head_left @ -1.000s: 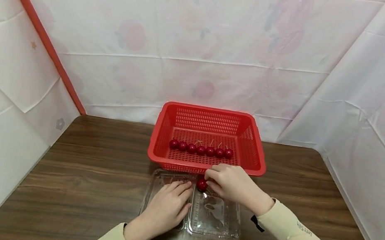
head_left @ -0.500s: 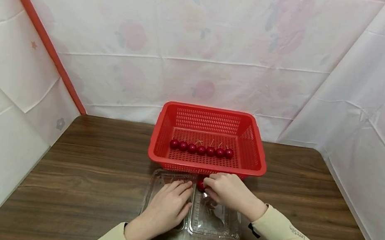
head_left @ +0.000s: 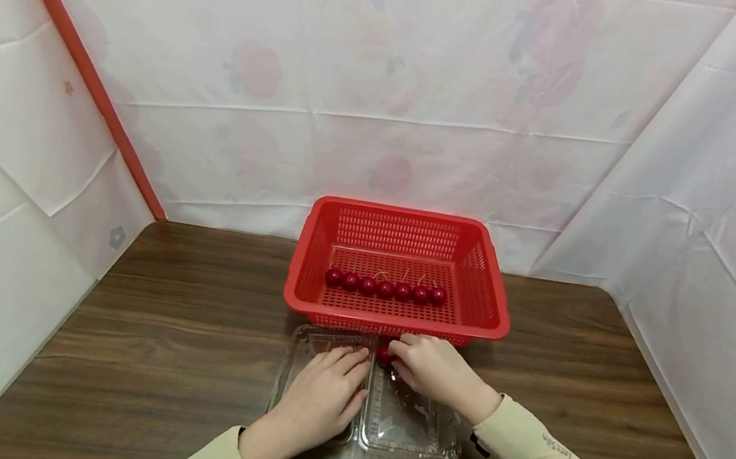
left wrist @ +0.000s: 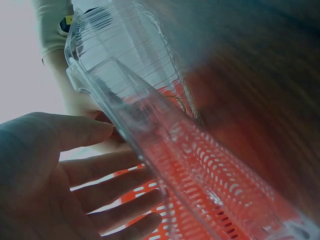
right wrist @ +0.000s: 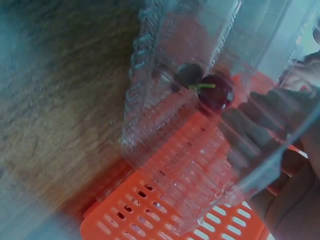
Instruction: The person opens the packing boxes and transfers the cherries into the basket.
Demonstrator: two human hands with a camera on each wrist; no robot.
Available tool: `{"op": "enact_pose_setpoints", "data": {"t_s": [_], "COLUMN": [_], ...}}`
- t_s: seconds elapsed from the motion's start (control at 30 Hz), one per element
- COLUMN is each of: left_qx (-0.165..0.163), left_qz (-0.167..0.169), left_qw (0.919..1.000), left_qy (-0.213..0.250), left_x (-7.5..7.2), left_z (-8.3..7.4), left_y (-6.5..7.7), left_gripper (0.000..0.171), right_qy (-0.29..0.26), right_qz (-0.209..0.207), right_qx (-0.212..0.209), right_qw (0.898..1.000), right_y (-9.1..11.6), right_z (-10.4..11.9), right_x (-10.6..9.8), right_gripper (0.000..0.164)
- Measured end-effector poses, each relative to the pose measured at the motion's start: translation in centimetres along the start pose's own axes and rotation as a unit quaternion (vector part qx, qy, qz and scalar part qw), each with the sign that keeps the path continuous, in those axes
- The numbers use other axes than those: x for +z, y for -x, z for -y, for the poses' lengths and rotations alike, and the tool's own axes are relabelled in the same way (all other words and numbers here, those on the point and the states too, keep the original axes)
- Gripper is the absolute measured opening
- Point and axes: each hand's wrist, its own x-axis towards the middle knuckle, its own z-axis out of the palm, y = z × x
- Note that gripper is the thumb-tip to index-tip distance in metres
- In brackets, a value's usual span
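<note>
A hinged clear plastic clamshell box (head_left: 407, 440) lies open on the table. My left hand (head_left: 315, 398) rests on its left half, fingers spread and nearly straight; in the left wrist view they lie along the clear wall. One dark red cherry (head_left: 383, 355) sits in the far left corner of the right half. My right hand (head_left: 436, 369) reaches into that half, thumb and fingertips at the cherry, apparently pinching it. The right wrist view has the cherry (right wrist: 215, 94) with a green stem through the plastic, fingers close against it.
Directly behind the box stands a red perforated basket (head_left: 397, 320). Several cherries (head_left: 385, 288) line up in a row on its floor, some with stems. White cloth (head_left: 394, 65) hangs behind and on both sides of the wooden table (head_left: 176, 344).
My right hand has come down and slightly toward me, covering more of the cherry in the box corner. The left hand stays put.
</note>
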Motion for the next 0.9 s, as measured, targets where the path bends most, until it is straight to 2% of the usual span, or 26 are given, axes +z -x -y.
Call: {"op": "enact_pose_setpoints", "data": {"t_s": [0.23,0.5,0.77,0.9], "left_qx": [0.004,0.009,0.006,0.004], "left_qz": [-0.008,-0.015,-0.01,-0.008], "left_qw": [1.0,0.9999,0.9999,1.0], "left_qy": [-0.002,0.002,-0.002,-0.002], "left_x": [0.1,0.07,0.0,-0.02], "left_z": [0.09,0.09,0.04,-0.01], "left_y": [-0.03,-0.06,-0.04,-0.02], "left_gripper": [0.032,0.032,0.032,0.031], "right_qy": [-0.014,0.004,-0.016,-0.014], "right_qz": [0.012,0.03,0.024,0.007], "right_qx": [0.011,0.004,0.001,0.021], "right_qw": [1.0,1.0,1.0,1.0], "right_y": [-0.22,-0.06,0.12,0.13], "right_z": [0.01,-0.26,-0.23,0.09], "right_x": [0.29,0.7,0.76,0.63], "right_gripper": [0.012,0.019,0.02,0.011]}}
